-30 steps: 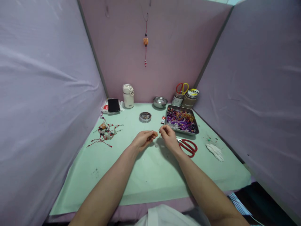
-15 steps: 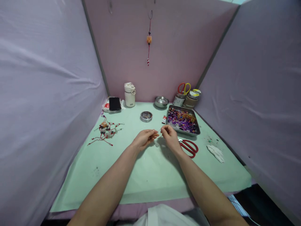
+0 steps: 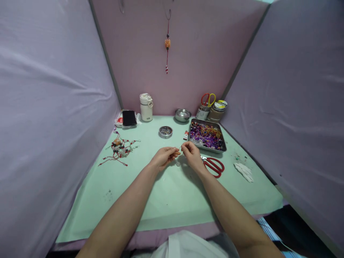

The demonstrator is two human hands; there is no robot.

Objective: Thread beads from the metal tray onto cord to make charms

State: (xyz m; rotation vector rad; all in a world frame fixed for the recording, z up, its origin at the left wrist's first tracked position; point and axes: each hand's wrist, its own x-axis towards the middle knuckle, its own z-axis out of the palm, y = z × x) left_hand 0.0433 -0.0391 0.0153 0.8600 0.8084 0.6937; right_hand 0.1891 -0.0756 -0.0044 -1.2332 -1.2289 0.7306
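Above the middle of the green cloth, my left hand (image 3: 166, 157) pinches a thin pale cord between thumb and fingers. Close by on its right, my right hand (image 3: 191, 153) is closed on the same cord, its fingertips almost touching the left ones. A small clear bead (image 3: 177, 163) shows just below the fingers; whether it hangs from the cord is too small to tell. Red-handled scissors (image 3: 215, 166) lie beside my right wrist. Behind my hands stand a small round dish of beads (image 3: 166, 132) and a metal tray (image 3: 209, 149) of purple beads and cords.
Beaded strings (image 3: 119, 147) lie at the left. A phone (image 3: 129, 118), a white bottle (image 3: 146, 107), a steel bowl (image 3: 182, 115) and a jar holding scissors (image 3: 202, 111) line the back. A white glove (image 3: 243, 172) lies at the right. One beaded ornament (image 3: 167, 43) hangs on the back wall.
The whole view has shifted slightly, so things appear a little farther left. My right hand's fingertips have come slightly nearer my left ones; both hands still hold the cord.
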